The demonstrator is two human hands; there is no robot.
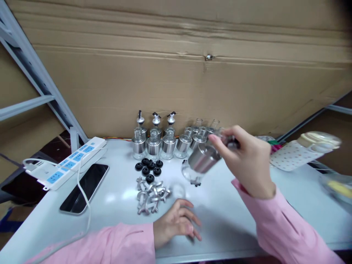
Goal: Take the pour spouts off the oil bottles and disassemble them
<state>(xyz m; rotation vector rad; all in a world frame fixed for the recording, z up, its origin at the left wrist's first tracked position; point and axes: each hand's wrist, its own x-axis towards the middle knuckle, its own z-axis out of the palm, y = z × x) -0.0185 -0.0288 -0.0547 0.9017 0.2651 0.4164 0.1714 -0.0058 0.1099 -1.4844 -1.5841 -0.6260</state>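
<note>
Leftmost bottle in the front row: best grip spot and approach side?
Probably the metal sleeve of that bottle, from the left: it stands upright with its left flank unobstructed, while another bottle stands close on its right and a spout-topped one behind. The sleeve is broader than the neck.

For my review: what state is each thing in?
Right hand: closed on held bottle
Held bottle: tilted, mouth unclear
Left hand: loosely open
Three back bottles: upright, spouts fitted
Other standing bottles: no spouts
Black stoppers: loose, clustered
Silver parts: loose, heaped
Phone: screen dark
Power strip: cable across it
Dotted container: capped
</note>
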